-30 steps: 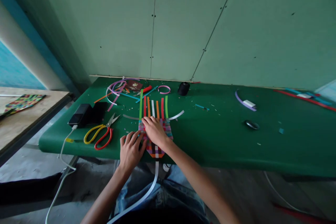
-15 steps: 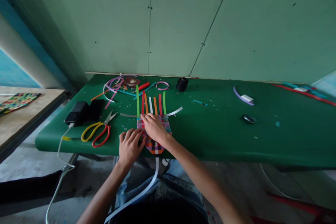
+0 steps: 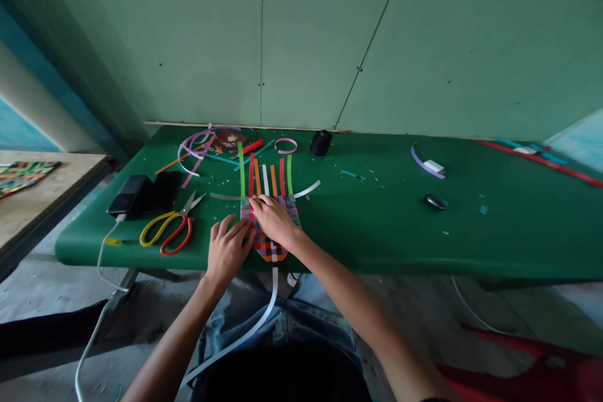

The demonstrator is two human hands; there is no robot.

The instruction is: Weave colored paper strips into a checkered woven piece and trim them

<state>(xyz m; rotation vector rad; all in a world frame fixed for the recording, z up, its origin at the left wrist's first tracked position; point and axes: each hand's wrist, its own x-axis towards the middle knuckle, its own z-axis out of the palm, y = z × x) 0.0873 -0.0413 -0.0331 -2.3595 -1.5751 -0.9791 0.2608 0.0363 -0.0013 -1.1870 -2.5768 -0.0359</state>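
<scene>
A colourful piece woven from flat strips (image 3: 293,213) lies at the front edge of the green table. Loose green, red, orange and white strip ends stand out from its far side. A long white strip (image 3: 268,311) hangs from its near end across my lap. My right hand (image 3: 272,220) lies over the weave, fingers stretched towards its upper left part and pressing on it. Beside it, my left hand (image 3: 228,245) rests palm down, its fingertips at the weave's left edge. Neither hand visibly grips anything; the undersides of the fingers are hidden.
Scissors (image 3: 176,225) with yellow and red handles lie left of my left hand, near a black box (image 3: 132,196) with a white cable. Strips (image 3: 191,147), a pink ring (image 3: 286,146) and a black spool (image 3: 321,143) lie farther back. A dark oval object (image 3: 436,201) lies right.
The whole view has shifted slightly, so the table sits a little higher and farther left. Both hands stay on the woven piece; my left fingers appear slightly more spread.
</scene>
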